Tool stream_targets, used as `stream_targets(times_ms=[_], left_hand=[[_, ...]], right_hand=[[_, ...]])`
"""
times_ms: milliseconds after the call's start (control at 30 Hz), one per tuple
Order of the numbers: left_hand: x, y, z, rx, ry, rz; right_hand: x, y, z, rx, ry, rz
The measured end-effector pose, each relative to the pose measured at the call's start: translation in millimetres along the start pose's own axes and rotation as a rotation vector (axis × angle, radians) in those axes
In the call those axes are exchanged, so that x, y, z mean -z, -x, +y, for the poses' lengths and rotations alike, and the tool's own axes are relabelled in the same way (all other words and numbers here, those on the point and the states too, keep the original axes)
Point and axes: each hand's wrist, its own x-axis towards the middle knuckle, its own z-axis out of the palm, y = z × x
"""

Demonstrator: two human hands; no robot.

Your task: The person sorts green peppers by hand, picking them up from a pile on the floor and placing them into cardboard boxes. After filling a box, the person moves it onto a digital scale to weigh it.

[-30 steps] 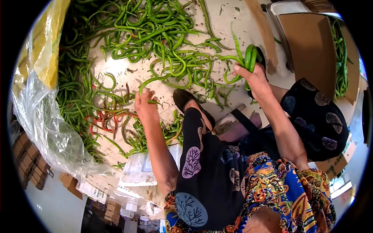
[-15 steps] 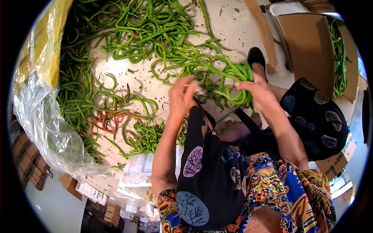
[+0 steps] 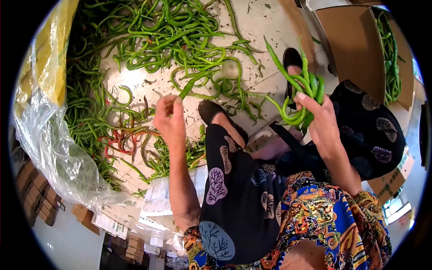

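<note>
Between thumb and fingers, my left hand [image 3: 171, 119] pinches one end of a long green pepper [image 3: 191, 85], which slants up and right over the floor pile. On the right, my right hand [image 3: 320, 118] is closed round a bunch of curled green peppers [image 3: 300, 83], some tips sticking up and left. A large pile of long green peppers [image 3: 175, 36] spreads over the floor beyond the hands. Left of my left hand lie several red peppers [image 3: 120, 143] among green ones. Short green peppers [image 3: 157, 159] lie just below them.
An open cardboard box [image 3: 355, 45] with green peppers inside stands at the upper right. Clear plastic sheeting [image 3: 49, 135] hangs along the left. A white foam box [image 3: 157, 193] sits left of my knee. My shoes [image 3: 216, 112] rest on the tiled floor.
My left hand has moved left, away from the bunch, and now holds a single pepper. My right hand has shifted slightly right and down with the bunch, whose tips now spread upward.
</note>
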Motion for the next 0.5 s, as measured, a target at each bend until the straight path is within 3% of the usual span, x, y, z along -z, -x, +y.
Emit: stream_targets(times_ms=[133,267,300,333,400,467,500], left_hand=[[61,26,14,0.026,0.06,0.172],[154,54,-54,0.349,-0.221,-0.105],[163,64,-54,0.309,-0.492,-0.276],[163,71,-64,-0.024,-0.867,-0.329],[129,75,-67,0.052,-0.766,-0.166],[66,64,-78,-0.272,-0.652,-0.145],[29,55,-76,-0.277,-0.62,-0.205]], right_hand=[[2,1,0,0.023,-0.024,-0.015],[4,0,-3,0.001,-0.043,-0.001],[4,-1,1,0.004,-0.05,-0.014],[4,-4,7,0.008,-0.056,-0.025],[3,-6,16,0.017,-0.065,-0.022],[1,-8,21,0.037,-0.075,-0.007],[3,-9,22,0.02,-0.065,-0.021]])
